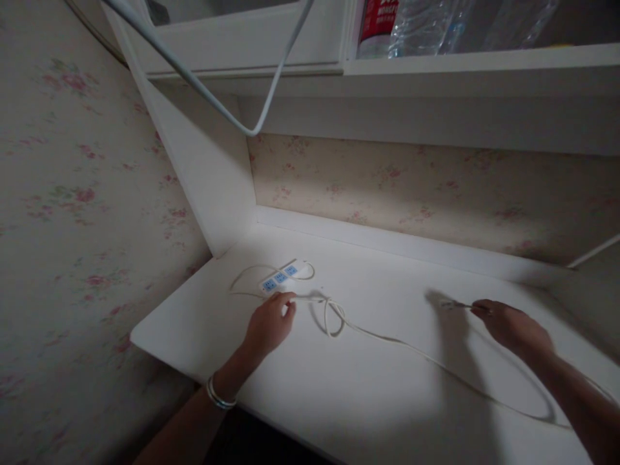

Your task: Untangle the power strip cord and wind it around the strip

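Note:
A white power strip (pixel 279 276) with blue socket faces lies on the white desk, its pale cord running out to the right. My left hand (pixel 272 321) pinches the power cord (pixel 372 334) just in front of the strip. Right of that hand the cord makes a loose knotted loop, then trails along the desk toward the lower right. My right hand (pixel 508 323) is closed on the cord near its plug end, above the right side of the desk. The plug (pixel 448 304) is blurred and small.
A white desk (pixel 310 400) has a rounded left corner and an upright side panel (pixel 203 155). Overhead, a shelf (pixel 479 62) holds a red-labelled item (pixel 378 26) and clear plastic bottles (pixel 421 26). A bent white tube (pixel 203 87) crosses the upper view.

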The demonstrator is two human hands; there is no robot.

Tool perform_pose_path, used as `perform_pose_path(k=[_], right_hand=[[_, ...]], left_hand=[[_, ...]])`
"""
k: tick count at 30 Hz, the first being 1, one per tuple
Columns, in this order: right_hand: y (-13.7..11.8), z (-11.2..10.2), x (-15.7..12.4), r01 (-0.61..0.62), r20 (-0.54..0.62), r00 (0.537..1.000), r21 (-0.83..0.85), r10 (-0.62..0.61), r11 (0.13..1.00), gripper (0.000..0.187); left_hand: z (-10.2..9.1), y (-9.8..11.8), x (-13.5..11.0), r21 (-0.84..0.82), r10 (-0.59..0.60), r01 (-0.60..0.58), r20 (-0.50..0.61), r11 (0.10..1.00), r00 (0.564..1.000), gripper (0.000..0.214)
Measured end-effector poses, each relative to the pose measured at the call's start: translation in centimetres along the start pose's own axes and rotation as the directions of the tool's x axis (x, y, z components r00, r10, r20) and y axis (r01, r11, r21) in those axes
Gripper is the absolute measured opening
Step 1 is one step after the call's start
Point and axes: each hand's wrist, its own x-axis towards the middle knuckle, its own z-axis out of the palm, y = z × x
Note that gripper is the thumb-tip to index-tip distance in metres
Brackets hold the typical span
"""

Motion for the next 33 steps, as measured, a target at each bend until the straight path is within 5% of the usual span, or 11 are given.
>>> perform_pose_path(k=[2, 6, 9, 14, 17, 19, 23, 26, 30, 33], right_hand=[[-2.1, 2.2, 0.6, 0.114, 0.192, 0.977, -0.088, -0.095, 0.99, 0.03], [-7.2, 5.1, 0.8, 0.239, 0.273, 0.945, -0.209, -0.179, 0.948, 0.033], [-9.7, 6.3, 0.7, 0.292, 0.321, 0.923, -0.222, -0.213, 0.93, 0.034], [-11.0, 7.4, 0.4, 0.313, 0.303, 0.92, -0.187, -0.249, 0.931, 0.034], [-13.7, 7.3, -1.3, 0.327, 0.182, 0.93, -0.014, -0.319, 0.945, 0.041], [-16.8, 7.0, -3.4, 0.32, 0.154, 0.918, 0.255, -0.365, 0.912, 0.04], [-22.8, 6.5, -8.1, 0.206, 0.3, 0.771, 0.717, -0.562, 0.666, 0.042], [-24.5, 6.3, -9.6, 0.24, 0.202, 0.791, 0.766, -0.578, 0.597, 0.032], [-23.2, 5.8, -9.5, 0.253, 0.113, 0.856, 0.759, -0.504, 0.6, 0.03], [-21.3, 5.0, -9.4, 0.228, 0.148, 0.829, 0.792, -0.54, 0.566, 0.027]], left_hand=[[1.2, 2.7, 0.4, -0.115, 0.051, -0.05, 0.008, 0.992, 0.999, 0.027], [3.2, 5.9, 1.7, -0.115, 0.087, -0.084, 0.02, 0.99, 0.996, 0.035], [4.1, 6.3, 2.5, -0.085, 0.086, -0.078, 0.087, 0.993, 0.993, 0.023], [4.7, 5.4, 2.5, -0.257, 0.027, -0.01, 0.06, 0.966, 0.998, 0.018], [5.0, 4.9, 2.1, -0.291, -0.004, 0.02, 0.054, 0.957, 0.999, 0.02], [5.3, 4.8, 1.9, -0.361, -0.046, 0.063, 0.057, 0.93, 0.997, 0.022], [5.3, 5.5, 1.3, -0.671, -0.154, 0.208, 0.139, 0.711, 0.978, 0.024], [4.4, 6.1, 1.0, -0.789, -0.201, 0.265, 0.182, 0.555, 0.963, 0.027], [3.1, 5.7, 1.2, -0.845, -0.263, 0.24, 0.123, 0.478, 0.957, 0.024], [2.2, 4.3, 1.9, -0.905, -0.323, 0.222, 0.101, 0.364, 0.941, 0.019]])
